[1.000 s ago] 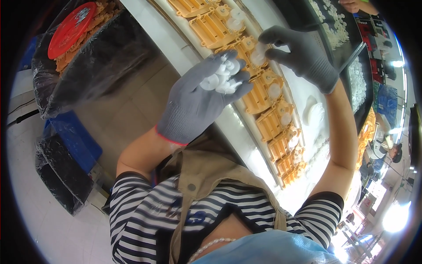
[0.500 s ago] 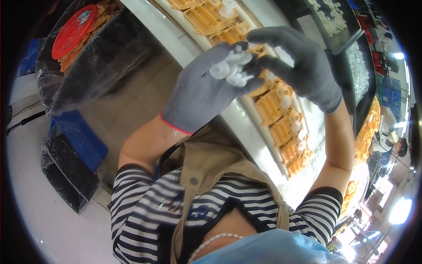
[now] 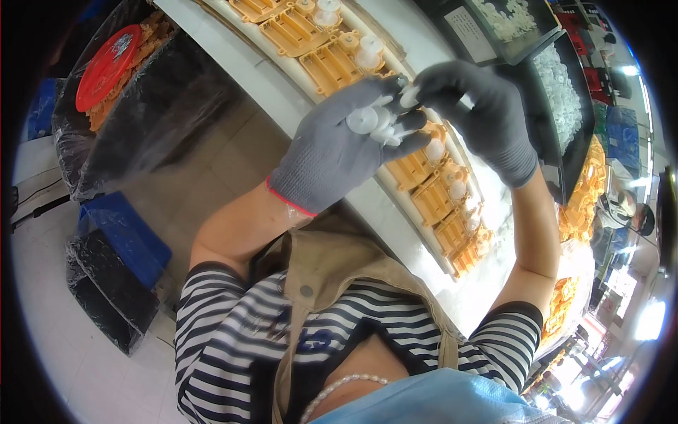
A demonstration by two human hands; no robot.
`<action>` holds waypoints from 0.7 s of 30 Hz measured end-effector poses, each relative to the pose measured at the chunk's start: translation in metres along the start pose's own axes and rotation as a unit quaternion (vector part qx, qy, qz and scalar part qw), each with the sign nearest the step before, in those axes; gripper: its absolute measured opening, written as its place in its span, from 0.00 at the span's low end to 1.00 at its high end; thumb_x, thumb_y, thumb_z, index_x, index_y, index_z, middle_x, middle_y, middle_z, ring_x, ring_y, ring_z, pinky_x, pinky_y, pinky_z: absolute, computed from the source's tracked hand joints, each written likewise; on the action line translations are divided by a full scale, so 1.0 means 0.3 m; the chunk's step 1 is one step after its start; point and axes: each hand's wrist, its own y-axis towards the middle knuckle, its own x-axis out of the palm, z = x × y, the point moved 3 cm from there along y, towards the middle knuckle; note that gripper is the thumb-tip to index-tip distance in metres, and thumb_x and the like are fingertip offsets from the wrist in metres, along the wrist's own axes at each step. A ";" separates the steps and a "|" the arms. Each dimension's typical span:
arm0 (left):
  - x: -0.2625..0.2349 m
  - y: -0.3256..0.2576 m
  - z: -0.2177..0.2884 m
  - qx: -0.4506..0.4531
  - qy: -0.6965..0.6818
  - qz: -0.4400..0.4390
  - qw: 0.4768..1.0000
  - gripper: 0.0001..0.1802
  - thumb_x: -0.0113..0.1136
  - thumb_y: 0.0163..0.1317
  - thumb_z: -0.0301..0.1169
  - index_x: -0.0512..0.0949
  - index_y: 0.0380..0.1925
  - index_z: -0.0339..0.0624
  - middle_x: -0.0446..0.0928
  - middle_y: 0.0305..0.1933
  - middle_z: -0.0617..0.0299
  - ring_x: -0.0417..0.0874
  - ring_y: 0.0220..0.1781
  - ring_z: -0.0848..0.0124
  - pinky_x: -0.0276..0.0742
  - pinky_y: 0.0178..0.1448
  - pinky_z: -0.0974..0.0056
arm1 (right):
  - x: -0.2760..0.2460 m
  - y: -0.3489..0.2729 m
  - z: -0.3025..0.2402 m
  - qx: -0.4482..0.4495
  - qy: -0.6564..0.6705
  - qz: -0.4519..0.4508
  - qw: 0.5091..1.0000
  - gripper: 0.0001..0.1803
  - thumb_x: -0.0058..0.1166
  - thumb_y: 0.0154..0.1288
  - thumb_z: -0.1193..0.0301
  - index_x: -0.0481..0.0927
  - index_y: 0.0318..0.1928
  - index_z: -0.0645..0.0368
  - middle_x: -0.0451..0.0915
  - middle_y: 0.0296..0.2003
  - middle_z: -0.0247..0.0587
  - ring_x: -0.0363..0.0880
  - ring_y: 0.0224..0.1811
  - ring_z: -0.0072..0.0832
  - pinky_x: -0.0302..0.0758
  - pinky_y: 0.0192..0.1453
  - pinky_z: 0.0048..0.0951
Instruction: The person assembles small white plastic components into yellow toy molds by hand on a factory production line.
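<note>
Both hands wear grey knit gloves and meet above a row of orange plastic housings [image 3: 330, 65]. My left hand [image 3: 328, 141] is palm up, its fingers curled round several white plastic gears [image 3: 364, 121]. Between the thumb and fingers of my right hand [image 3: 480, 113] is one white gear [image 3: 409, 97], close to the left fingertips. The housings lie in a line along a pale rail, many with white gears seated at one end. My hands hide the middle of that row.
Beyond my right hand stand black bins, one with small white parts [image 3: 510, 20], another with white pieces [image 3: 559, 92]. More orange parts [image 3: 583, 191] are heaped at the right. On the left, a red round lid [image 3: 107, 68] rests on orange pieces in a plastic-lined container [image 3: 134, 120].
My right fingers have closed on one white gear from the bunch. The left hand still holds the others. The view has shifted slightly over the row.
</note>
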 end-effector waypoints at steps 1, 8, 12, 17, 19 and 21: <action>0.001 -0.002 -0.002 0.001 -0.001 0.000 1.000 0.23 0.38 0.76 0.40 0.68 0.60 0.35 0.73 0.58 0.51 0.75 0.61 0.58 0.70 0.70 0.46 | 0.000 -0.004 -0.003 0.000 0.000 -0.002 1.000 0.08 0.59 0.63 0.77 0.80 0.43 0.57 0.82 0.33 0.34 0.84 0.37 0.23 0.80 0.42 0.25; 0.000 -0.016 -0.040 -0.008 0.179 0.043 0.983 0.22 0.40 0.75 0.40 0.69 0.59 0.36 0.75 0.55 0.54 0.77 0.58 0.61 0.70 0.69 0.45 | 0.002 -0.031 -0.050 -0.185 -0.302 0.013 0.935 0.15 0.68 0.48 0.64 0.82 0.38 0.52 0.83 0.34 0.34 0.82 0.34 0.33 0.77 0.36 0.32; -0.027 -0.034 -0.062 -0.015 0.139 0.043 0.989 0.20 0.43 0.75 0.38 0.70 0.57 0.36 0.78 0.51 0.57 0.78 0.55 0.65 0.72 0.67 0.49 | 0.031 -0.035 -0.061 -0.182 -0.308 0.010 0.934 0.17 0.68 0.48 0.64 0.81 0.40 0.52 0.83 0.33 0.33 0.82 0.34 0.33 0.77 0.37 0.32; -0.013 -0.046 -0.045 0.101 0.536 -0.049 0.837 0.22 0.48 0.73 0.34 0.65 0.62 0.34 0.73 0.58 0.55 0.77 0.58 0.63 0.75 0.66 0.56 | 0.054 -0.047 -0.057 -0.105 -0.317 -0.009 0.943 0.20 0.69 0.45 0.67 0.80 0.42 0.51 0.82 0.33 0.32 0.82 0.37 0.34 0.77 0.40 0.34; -0.001 -0.050 -0.044 0.127 0.621 -0.072 0.770 0.23 0.49 0.73 0.33 0.64 0.63 0.34 0.72 0.59 0.54 0.77 0.58 0.63 0.76 0.65 0.58 | 0.051 -0.049 -0.054 -0.098 -0.324 -0.011 0.941 0.21 0.69 0.45 0.67 0.80 0.43 0.51 0.82 0.34 0.32 0.82 0.38 0.34 0.77 0.41 0.34; -0.011 -0.054 -0.046 0.016 0.432 0.005 0.902 0.26 0.50 0.72 0.34 0.62 0.66 0.35 0.69 0.62 0.53 0.75 0.61 0.61 0.75 0.67 0.58 | 0.050 -0.050 -0.051 -0.094 -0.330 -0.011 0.939 0.22 0.69 0.44 0.67 0.80 0.44 0.51 0.82 0.34 0.32 0.82 0.38 0.34 0.77 0.41 0.35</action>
